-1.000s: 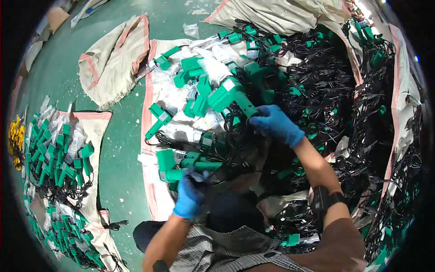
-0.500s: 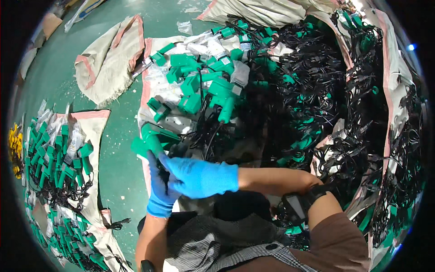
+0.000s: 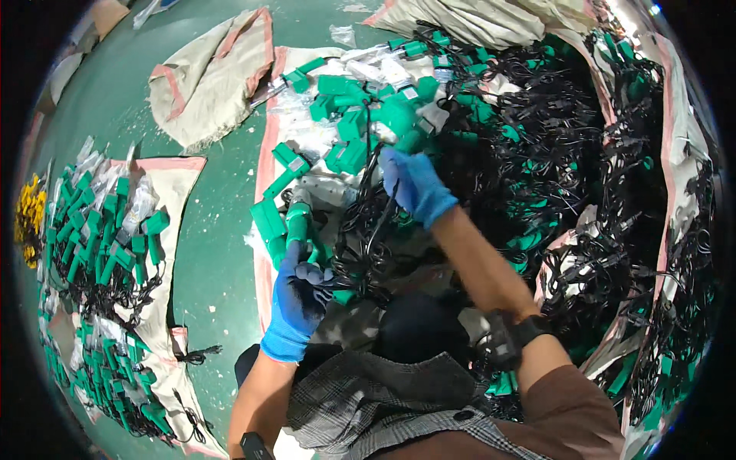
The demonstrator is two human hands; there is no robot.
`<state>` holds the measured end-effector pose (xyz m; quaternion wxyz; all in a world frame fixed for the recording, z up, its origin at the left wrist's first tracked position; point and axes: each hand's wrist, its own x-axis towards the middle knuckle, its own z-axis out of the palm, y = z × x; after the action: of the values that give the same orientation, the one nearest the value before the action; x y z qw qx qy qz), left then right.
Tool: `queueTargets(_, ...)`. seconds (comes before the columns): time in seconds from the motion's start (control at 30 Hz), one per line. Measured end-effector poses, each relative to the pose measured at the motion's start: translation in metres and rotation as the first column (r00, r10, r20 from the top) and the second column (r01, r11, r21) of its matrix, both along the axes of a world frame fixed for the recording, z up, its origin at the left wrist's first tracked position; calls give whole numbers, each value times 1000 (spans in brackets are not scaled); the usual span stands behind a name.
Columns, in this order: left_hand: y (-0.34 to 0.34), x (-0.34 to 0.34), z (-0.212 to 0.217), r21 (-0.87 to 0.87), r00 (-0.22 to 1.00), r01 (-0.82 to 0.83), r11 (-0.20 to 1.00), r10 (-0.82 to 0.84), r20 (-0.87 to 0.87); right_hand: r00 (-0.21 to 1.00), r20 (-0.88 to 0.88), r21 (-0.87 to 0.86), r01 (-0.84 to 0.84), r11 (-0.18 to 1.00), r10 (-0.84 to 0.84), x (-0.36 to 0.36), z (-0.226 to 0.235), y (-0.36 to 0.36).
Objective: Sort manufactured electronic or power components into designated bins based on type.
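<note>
My left hand (image 3: 295,295), in a blue glove, is closed around the handle of a green corded hand tool (image 3: 297,222) with a blocky head. My right hand (image 3: 418,186), also gloved in blue, has its fingers closed at the lower end of another green tool (image 3: 399,116), on the pile farther ahead. Its grip is partly hidden by the glove. Black cords (image 3: 369,238) run down between my hands. More green tools (image 3: 349,157), some in clear plastic bags, lie heaped on a white woven sheet (image 3: 268,153) with a pink edge.
At the right spreads a large heap of tangled black cords (image 3: 560,153) with green parts among it. Bundled green tools (image 3: 100,230) lie on another sheet (image 3: 180,192) at the left, near yellow items (image 3: 29,218). An empty woven sack (image 3: 207,84) rests on the green floor (image 3: 218,268).
My hands have come apart. The right one has moved forward and right to a tool on the pile, while the left stays near with its green tool, now turned more upright.
</note>
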<state>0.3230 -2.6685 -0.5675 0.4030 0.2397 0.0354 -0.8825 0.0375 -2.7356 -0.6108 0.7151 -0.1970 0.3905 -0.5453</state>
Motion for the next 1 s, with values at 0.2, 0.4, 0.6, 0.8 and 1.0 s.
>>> queueTargets(0.2, -4, 6, 32, -104, 978, -19, 994, 40, 204, 617, -766, -73, -365, 928, 183, 139, 123, 61)
queueTargets(0.4, -11, 42, 18, -60, 975, -74, 995, 85, 206, 253, -849, -125, -949, 290, 463, 161, 168, 77)
queueTargets(0.6, 18, 79, 57, 60, 946, -315, 947, 309, 98, 301, -933, 203, -9, 979, 196, 39, -2, -49)
queueTargets(0.8, 47, 102, 51, 129, 930, -232, 964, 181, 319, -511, -789, 299, 163, 940, 340, 76, -76, -115)
queueTargets(1.0, 40, 102, 43, 130, 930, -213, 968, 160, 331, -73, -990, -78, -422, 903, -119, 51, 2, -134)
